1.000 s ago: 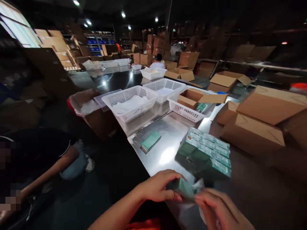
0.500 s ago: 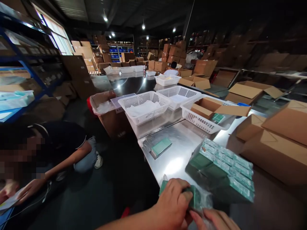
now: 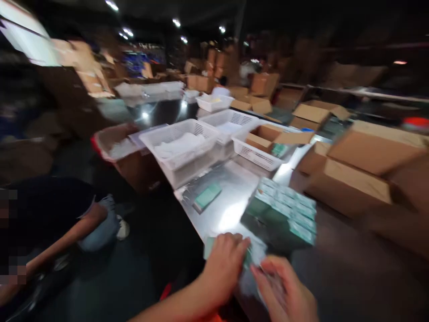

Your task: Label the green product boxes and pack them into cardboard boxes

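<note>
My left hand (image 3: 224, 261) is closed over a small green box (image 3: 209, 247) at the near edge of the metal table (image 3: 234, 179). Clear plastic film (image 3: 256, 248) trails from the box toward my right hand (image 3: 288, 286), whose thumb and fingers pinch the film's loose end. Much of the box is hidden under my left hand. Just beyond stands a block of several green boxes (image 3: 281, 210), wrapped in shiny film. Farther along the tabletop, a single flat green box (image 3: 208, 197) lies on its own. Motion blurs the picture.
White perforated baskets (image 3: 181, 156) stand farther along the table; one basket (image 3: 258, 156) holds an open carton (image 3: 264, 136). Large open cartons (image 3: 358, 179) sit at the right. A lined carton (image 3: 117, 147) stands on the floor. At the left, a co-worker (image 3: 67, 214) crouches.
The view has swung, so the table and boxes sit farther left in the picture. My right hand has moved apart from my left, with film stretched between them.
</note>
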Demonstrator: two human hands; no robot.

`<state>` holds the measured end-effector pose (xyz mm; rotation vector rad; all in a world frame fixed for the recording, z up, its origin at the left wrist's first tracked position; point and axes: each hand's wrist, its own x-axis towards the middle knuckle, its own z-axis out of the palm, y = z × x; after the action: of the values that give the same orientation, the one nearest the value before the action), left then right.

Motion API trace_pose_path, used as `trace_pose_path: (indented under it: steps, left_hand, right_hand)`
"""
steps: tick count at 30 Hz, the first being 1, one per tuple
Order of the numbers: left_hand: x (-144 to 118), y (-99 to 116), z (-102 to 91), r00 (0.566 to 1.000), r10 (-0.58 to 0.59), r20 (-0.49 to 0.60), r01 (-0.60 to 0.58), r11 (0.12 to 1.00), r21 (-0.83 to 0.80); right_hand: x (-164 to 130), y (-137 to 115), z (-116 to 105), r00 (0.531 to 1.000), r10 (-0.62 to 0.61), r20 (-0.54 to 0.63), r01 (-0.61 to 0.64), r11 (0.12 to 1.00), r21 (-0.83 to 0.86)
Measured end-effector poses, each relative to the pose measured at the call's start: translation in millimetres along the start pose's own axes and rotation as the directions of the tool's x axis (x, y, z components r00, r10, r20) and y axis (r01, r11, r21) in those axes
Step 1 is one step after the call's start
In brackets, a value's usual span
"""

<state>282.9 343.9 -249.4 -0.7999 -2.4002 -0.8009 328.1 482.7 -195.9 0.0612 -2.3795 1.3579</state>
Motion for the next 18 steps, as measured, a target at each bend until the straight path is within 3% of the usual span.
trace_pose_path:
  steps: [3, 5, 8, 9, 11, 13, 15, 16, 18]
  left_hand:
    - [5, -5, -3.8, 0.998, -0.003, 0.058, 0.006, 0.999, -0.052]
    - [13, -13, -6.2, 0.998, -0.005, 0.056, 0.015, 0.985, -0.170]
    - [23, -24, -14.8, 0.983, -0.179, 0.029, 0.176, 0.901, -0.396]
    - [24, -26, -18.8, 0.963, -0.267, 0.044, 0.255, 0.838, -0.482]
    - [22, -28, -25.9, 0.898, -0.409, 0.159, 0.402, 0.620, -0.674]
    - [18, -25, -29.5, 0.821, -0.468, 0.328, 0.499, 0.306, -0.811]
    - [15, -21, -29.9, 0.765, -0.476, 0.434, 0.523, 0.066, -0.850]
    - [14, -19, -29.7, 0.751, -0.475, 0.459, 0.523, 0.002, -0.852]
    - [18, -18, -29.9, 0.755, -0.487, 0.439, 0.482, -0.043, -0.875]
  right_hand:
    - [1, -9, 1, 0.993, -0.066, -0.095, 0.074, 0.994, 0.083]
    - [3, -11, -1, 0.978, -0.091, -0.189, 0.121, 0.980, 0.158]
    - [1, -11, -11, 0.899, -0.131, -0.417, 0.210, 0.966, 0.149]
    - [0, -10, -14, 0.892, -0.125, -0.433, 0.194, 0.974, 0.118]
    - [-4, -3, -14, 0.957, -0.025, -0.289, 0.053, 0.995, 0.089]
    - [-6, 5, -3, 0.990, 0.144, -0.005, -0.143, 0.983, 0.113]
    - [-9, 12, 15, 0.934, 0.253, 0.251, -0.313, 0.921, 0.234]
    - [-10, 13, 25, 0.895, 0.281, 0.346, -0.395, 0.860, 0.322]
    - [-13, 14, 40, 0.845, 0.311, 0.434, -0.506, 0.726, 0.466]
